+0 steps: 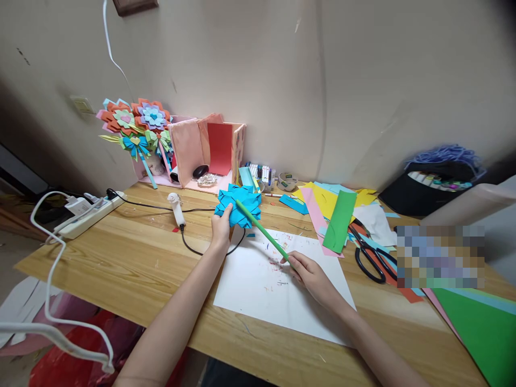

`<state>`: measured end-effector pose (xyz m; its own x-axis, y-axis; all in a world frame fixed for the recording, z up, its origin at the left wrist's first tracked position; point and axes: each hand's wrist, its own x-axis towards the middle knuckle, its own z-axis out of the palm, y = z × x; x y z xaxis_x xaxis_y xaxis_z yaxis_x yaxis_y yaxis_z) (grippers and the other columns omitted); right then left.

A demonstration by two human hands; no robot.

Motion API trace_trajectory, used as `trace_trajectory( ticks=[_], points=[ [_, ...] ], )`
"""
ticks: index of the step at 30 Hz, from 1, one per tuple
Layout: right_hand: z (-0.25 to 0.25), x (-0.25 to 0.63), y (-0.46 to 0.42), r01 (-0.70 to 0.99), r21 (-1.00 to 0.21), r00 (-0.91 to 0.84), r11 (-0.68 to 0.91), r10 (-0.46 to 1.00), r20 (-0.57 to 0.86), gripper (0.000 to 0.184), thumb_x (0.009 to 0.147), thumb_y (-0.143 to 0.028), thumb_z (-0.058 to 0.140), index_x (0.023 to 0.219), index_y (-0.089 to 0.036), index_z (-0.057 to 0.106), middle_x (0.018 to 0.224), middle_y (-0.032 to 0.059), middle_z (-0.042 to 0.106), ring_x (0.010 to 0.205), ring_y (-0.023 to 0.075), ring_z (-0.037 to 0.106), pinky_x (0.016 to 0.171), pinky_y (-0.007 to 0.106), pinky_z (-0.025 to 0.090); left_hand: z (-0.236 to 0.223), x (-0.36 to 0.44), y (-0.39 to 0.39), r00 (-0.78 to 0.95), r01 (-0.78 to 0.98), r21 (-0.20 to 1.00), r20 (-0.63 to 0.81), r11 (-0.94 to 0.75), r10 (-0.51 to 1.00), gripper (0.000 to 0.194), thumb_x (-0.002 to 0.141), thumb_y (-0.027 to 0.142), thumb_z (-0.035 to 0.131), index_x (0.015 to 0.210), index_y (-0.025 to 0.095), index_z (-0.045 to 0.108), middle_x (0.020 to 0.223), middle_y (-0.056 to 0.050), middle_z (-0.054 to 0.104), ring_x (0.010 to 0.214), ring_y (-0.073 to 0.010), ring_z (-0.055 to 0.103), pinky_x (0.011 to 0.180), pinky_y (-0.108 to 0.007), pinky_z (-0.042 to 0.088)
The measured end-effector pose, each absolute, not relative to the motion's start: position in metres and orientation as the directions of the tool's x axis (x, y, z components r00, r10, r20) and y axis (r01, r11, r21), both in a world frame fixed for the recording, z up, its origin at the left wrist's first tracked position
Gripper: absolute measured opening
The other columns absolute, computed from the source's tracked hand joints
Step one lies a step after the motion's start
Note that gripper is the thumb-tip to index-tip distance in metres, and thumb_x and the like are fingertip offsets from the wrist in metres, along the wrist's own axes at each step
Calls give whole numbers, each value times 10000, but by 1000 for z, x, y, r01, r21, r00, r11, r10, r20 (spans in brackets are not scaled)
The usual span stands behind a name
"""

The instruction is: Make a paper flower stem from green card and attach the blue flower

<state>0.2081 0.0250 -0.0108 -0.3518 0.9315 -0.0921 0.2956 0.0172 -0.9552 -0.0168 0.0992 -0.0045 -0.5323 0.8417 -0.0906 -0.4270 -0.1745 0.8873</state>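
Flower [244,194], mid-frame, is pinched in your left hand [221,228], and the stick [264,231] slants from it toward lower right, gripped by your right hand [308,271].

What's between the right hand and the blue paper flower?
The green stick: in the head view it spans the gap from the right hand to the blue paper flower, with the white sheet visible behind part of it.

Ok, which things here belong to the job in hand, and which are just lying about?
Belongs:
blue paper flower, left hand
green stick, right hand
likely the white sheet

Probably just lying about:
paper bouquet
pink box
tape roll
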Motion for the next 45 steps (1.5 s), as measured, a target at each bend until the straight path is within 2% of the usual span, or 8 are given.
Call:
trace_trajectory(
  ticks=[5,15,26,33,39,45],
  points=[
    [-13,208,26,284,-959,-353,8,930,-97,312,833,-473,405,690,-198,443,597,-25,374,524,106,320,484,241,259,-8,-17,100,-528,-415,896,-94,-160,844,290,588,358,698,763,129,665,795,-62,695,742,-183,636,753,-308,478],
    [-15,207,26,325,-945,-319,33,944,-77,306,823,-474,408,715,-203,502,602,-12,416,530,124,343,480,237,258,-4,-15,98,-516,-433,887,-98,-161,851,287,579,334,706,778,132,665,794,-55,700,777,-197,642,761,-312,482],
    [-15,205,28,439,-895,-245,77,969,-37,309,820,-426,423,746,-196,617,617,9,516,577,156,414,535,255,280,10,-14,92,-456,-523,842,-145,-132,878,248,611,245,697,834,140,665,862,-57,702,848,-205,640,762,-306,506],
    [-17,202,27,444,-892,-219,86,976,-14,323,818,-427,420,781,-190,637,731,39,610,652,184,485,583,270,331,11,-12,93,-447,-585,808,-241,-77,861,237,594,234,725,807,150,664,816,-50,705,768,-193,655,669,-282,530],
    [-10,201,21,460,-879,-236,123,972,13,355,838,-426,380,808,-172,627,725,43,605,671,191,502,595,270,337,16,-11,89,-387,-576,814,-185,-80,904,352,493,186,789,822,142,673,852,-55,707,776,-196,657,671,-270,537],
    [-6,199,20,478,-866,-239,147,971,33,339,850,-396,372,814,-173,624,707,25,598,646,170,493,573,250,325,19,-12,88,-397,-550,828,-147,-107,906,361,491,171,786,836,145,684,885,-57,706,812,-189,656,702,-248,535]
  ],
)
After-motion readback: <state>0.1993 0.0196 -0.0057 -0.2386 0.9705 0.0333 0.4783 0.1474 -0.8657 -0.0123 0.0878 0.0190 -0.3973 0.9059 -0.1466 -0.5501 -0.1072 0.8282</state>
